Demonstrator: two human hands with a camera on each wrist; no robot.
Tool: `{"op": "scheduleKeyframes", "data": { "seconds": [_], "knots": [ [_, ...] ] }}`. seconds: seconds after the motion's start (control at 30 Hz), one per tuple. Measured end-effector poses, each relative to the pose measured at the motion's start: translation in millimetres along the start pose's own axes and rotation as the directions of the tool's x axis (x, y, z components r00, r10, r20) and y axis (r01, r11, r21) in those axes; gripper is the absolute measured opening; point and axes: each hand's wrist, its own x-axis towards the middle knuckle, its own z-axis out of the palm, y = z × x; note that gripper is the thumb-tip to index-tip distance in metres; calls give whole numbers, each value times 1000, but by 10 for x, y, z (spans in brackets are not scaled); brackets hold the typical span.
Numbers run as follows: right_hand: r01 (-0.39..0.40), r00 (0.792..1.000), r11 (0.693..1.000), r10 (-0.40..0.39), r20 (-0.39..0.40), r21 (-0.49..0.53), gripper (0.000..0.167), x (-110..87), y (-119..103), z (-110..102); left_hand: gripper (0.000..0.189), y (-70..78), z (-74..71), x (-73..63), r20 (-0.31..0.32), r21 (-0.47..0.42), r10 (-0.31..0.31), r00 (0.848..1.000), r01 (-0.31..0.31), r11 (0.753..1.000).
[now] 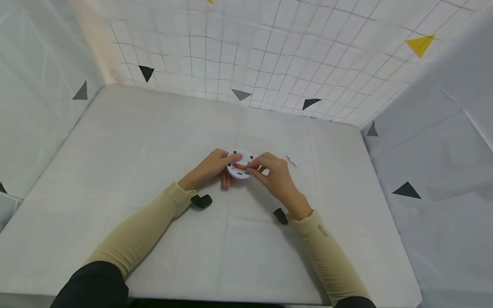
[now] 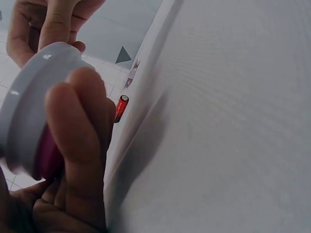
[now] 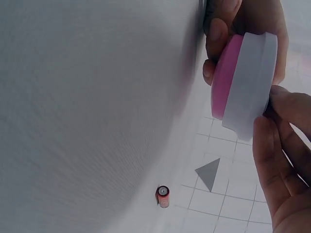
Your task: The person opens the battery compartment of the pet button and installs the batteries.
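Note:
My left hand (image 1: 215,166) holds a round white device (image 1: 243,155) with a pink underside (image 3: 225,80), its thumb on top and fingers wrapped beneath. The device's back faces up, with speaker holes, dark feet and an uncovered battery slot. A red-orange battery (image 1: 239,167) lies in that slot. My right hand (image 1: 274,173) pinches the battery's right end between thumb and fingertips. Another red battery (image 3: 163,196) is on the table, also in the left wrist view; the right hand hides it from the head view.
A small white cover (image 1: 292,160) lies on the white table (image 1: 185,124), right of the right hand. Black wrist pieces (image 1: 202,201) show at both cuffs. White sheeting with a grid (image 1: 262,55) and dark triangles encloses the table at the back and sides.

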Motion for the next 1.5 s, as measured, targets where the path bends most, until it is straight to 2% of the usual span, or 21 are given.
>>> {"op": "scheduleKeyframes", "data": {
  "seconds": [0.3, 0.4, 0.5, 0.7, 0.9, 1.1, 1.5],
  "knots": [
    [-25, 999, 999, 26, -46, 27, 13, -12, -5, 40, 56, -10, -14, 3, 10, -19, -3, 1000, 4, 1000],
    [-61, 996, 997, 65, -61, 55, 10, -14, -3, 37, 56, -3, -8, 2, 3, -21, -2, 1000, 2, 1000],
    [-129, 988, 984, 138, -66, 120, 8, -29, 11, 36, 56, -14, 6, 8, 4, -19, -9, 1000, 9, 1000],
    [-277, 952, 921, 301, -49, 273, 9, -61, 46, 78, 58, -25, 13, 17, 14, -24, -25, 1000, 26, 999],
    [-388, 908, 849, 418, -7, 358, 14, -78, 65, 113, 59, -25, 6, 12, 14, -43, -15, 1000, 16, 999],
    [-429, 891, 782, 448, 70, 452, 16, -87, 92, 119, 58, -21, 12, -6, 18, -52, -12, 1000, 13, 999],
    [-454, 874, 721, 475, 104, 523, 18, -78, 134, 164, 59, -18, 11, 4, 14, -41, -5, 1000, 5, 999]
  ]
}}
